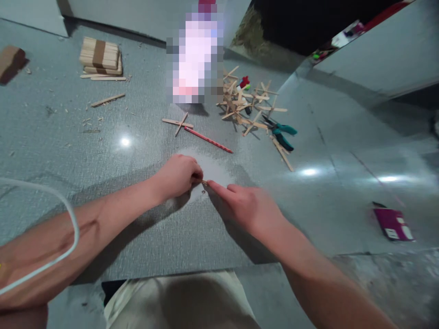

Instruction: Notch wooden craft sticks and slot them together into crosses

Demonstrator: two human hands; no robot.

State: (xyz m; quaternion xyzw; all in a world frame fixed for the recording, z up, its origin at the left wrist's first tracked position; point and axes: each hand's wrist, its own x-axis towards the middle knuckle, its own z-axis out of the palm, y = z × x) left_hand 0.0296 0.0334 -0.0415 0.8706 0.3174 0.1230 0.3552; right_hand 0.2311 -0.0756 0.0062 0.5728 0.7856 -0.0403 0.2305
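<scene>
My left hand (180, 175) is closed, its fingertips pinching a short bit of wooden craft stick (205, 183) low over the grey tabletop. From the other side, my right hand (252, 208) meets the same bit, index finger stretched along to its end and the other fingers curled in. Most of the stick is hidden by my fingers. Just beyond my hands lie a red pencil (209, 140) and two craft sticks crossed in an X (180, 123). A pale, dusty patch (214, 167) surrounds my fingertips on the table.
Crossed craft sticks (236, 107) form a pile at the back, with teal-handled pliers (283, 135) beside it. A bright, pixelated object (195, 59) stands behind. Banded craft sticks (99, 55) sit back left. A purple packet (394, 222) lies right; a white cable (73, 219) crosses my left forearm.
</scene>
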